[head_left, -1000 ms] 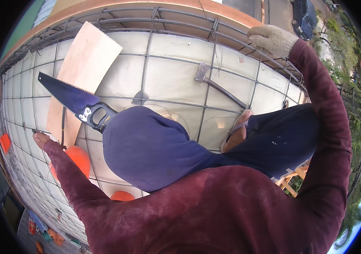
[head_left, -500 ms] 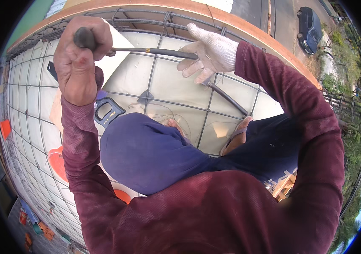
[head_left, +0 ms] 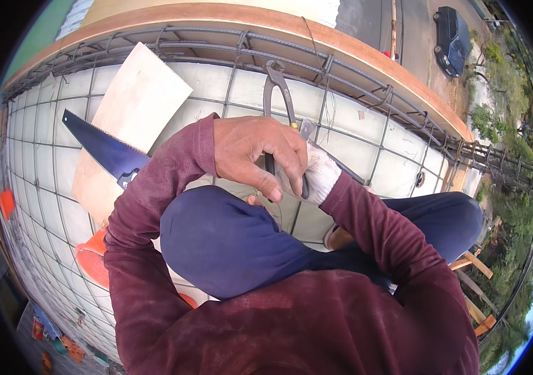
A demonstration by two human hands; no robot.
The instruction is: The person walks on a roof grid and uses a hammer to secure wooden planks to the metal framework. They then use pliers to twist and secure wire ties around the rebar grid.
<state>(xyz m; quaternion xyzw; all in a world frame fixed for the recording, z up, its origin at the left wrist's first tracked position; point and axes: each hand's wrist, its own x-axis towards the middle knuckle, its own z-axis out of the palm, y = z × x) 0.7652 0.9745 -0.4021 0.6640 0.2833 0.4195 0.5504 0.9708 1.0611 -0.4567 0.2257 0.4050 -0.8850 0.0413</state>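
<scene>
Both hands meet above my raised knee, close to the middle of the view. I see the left hand (head_left: 259, 153), bare, curled around the dark handles of a pair of pincers (head_left: 277, 100), fingers wrapped over and thumb pressed below. I note the right hand (head_left: 316, 174) wears a white knitted glove and is tucked under the left, closed against the same handles; how firmly it grips I cannot tell, since the left hand covers most of it. The pincers stand nearly upright out of the hands, their rounded steel head pointing away from me, bare grey metal with a dull finish.

Nearest me are maroon sleeves of coarse cloth and navy trousers (head_left: 229, 240), smooth and rounded over the knee.

Beyond the hands lies a grid of ribbed steel bars (head_left: 235, 75), crossing in squares over pale sheeting. To the left, resting on the grid, I record a flat plywood sheet (head_left: 135, 112), pale and rectangular, with a handsaw (head_left: 101, 147) lying across it, blade dark blue and tapering. Farther off, a curved timber edge board (head_left: 366, 59) borders the bars.
</scene>
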